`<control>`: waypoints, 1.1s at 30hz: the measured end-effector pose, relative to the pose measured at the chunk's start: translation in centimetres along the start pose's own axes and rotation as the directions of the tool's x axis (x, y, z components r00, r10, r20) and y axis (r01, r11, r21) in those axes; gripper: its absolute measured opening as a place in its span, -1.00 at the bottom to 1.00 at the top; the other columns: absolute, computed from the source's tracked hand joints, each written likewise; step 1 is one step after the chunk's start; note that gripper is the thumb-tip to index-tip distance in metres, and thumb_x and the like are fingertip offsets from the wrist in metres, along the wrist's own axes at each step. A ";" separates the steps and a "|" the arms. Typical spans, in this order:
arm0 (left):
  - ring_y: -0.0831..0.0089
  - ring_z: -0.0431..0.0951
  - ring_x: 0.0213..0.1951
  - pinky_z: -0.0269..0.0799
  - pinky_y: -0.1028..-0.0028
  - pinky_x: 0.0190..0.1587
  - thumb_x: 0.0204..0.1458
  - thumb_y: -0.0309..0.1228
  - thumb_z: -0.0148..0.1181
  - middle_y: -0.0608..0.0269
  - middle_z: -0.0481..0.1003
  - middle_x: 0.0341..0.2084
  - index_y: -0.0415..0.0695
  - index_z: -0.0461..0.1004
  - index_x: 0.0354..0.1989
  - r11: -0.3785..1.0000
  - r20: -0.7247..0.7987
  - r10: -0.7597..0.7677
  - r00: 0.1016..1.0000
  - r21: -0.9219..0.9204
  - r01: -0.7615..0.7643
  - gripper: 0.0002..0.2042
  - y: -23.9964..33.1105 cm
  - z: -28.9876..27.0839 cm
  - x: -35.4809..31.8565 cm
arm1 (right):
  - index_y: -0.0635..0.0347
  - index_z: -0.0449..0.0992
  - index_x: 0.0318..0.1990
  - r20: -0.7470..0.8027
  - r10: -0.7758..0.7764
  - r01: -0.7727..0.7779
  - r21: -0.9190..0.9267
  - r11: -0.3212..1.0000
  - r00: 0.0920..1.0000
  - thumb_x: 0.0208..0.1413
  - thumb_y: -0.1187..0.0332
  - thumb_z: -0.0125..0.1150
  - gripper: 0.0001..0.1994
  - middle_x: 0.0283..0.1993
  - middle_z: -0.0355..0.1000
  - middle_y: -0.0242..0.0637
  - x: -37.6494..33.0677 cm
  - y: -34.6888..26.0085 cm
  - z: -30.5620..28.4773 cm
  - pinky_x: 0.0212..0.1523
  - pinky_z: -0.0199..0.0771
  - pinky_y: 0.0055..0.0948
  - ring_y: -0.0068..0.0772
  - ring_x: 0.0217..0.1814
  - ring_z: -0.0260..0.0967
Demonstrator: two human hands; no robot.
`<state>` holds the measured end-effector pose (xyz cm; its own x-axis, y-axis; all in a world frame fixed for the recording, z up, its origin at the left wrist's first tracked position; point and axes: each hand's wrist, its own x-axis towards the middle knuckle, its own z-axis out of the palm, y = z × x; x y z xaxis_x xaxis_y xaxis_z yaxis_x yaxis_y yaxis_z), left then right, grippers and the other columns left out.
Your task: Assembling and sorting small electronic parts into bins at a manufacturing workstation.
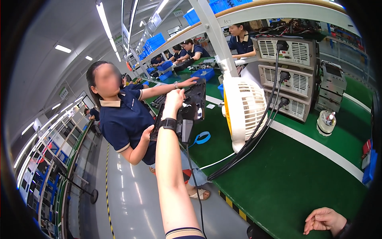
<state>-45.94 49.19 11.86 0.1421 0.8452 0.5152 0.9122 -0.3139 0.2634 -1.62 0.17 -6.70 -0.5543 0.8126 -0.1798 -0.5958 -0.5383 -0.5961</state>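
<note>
My left hand (175,100), with a black watch on its wrist, reaches forward to a dark, open laptop-like device (195,99). Its fingers are curled closed against the device, and what they grip is hidden. A co-worker (126,113) in a navy polo steadies the same device, one hand under its near edge and the other at its far top edge. Beside my wrist hangs a black power adapter (185,130) with its cable trailing down. At the lower right, my right hand (324,221) rests on the green tabletop (294,183), holding nothing, fingers loosely bent and apart.
A white fan (246,111) stands on the bench beside thick black cables. Behind it are stacked grey power units (284,75) and a white tub (326,124) with small bottles. A blue strap loop (202,138) lies near the bench edge. Other people sit farther along the line.
</note>
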 end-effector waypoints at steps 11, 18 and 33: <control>0.09 0.48 -0.21 0.35 0.24 -0.10 0.05 -0.24 -0.07 -0.02 0.49 -0.35 -0.19 0.50 -0.38 0.974 0.327 0.111 0.939 0.154 -0.169 -0.72 3.4 4.1 -1.4 | 0.46 0.30 -0.06 -0.072 0.026 -0.032 -0.079 0.996 0.997 0.18 0.39 -0.14 -0.71 -0.21 0.39 0.07 0.8 -0.7 2.4 -0.06 0.38 -0.21 -0.10 -0.15 0.39; 0.21 0.49 -0.19 0.34 0.37 -0.07 0.02 -0.26 -0.05 0.11 0.52 -0.33 -0.09 0.53 -0.27 0.987 0.402 0.097 0.911 -0.156 -0.037 -0.74 2.2 5.0 -1.8 | 0.53 0.29 -0.04 -0.059 0.018 -0.021 -0.047 0.999 0.998 0.19 0.44 -0.20 -0.70 -0.13 0.36 0.16 -0.2 0.4 1.7 0.05 0.29 -0.11 0.03 -0.04 0.35; 0.62 0.42 -0.57 0.32 0.60 -0.49 -0.01 -0.32 0.15 0.28 0.50 -0.62 -0.27 0.53 -0.37 0.608 0.175 -0.096 0.980 -0.769 0.196 -0.77 0.4 5.6 -3.3 | 0.40 0.31 -0.08 -0.092 0.028 -0.038 -0.112 0.993 0.995 0.19 0.35 -0.13 -0.72 -0.28 0.43 -0.03 1.4 -1.2 4.3 -0.17 0.47 -0.32 -0.23 -0.27 0.45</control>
<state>-43.91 48.69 5.74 0.1191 0.9338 0.3374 0.2873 -0.3577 0.8886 -4.15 0.99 -2.88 -0.5145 0.8147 -0.2676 -0.5058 -0.5403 -0.6725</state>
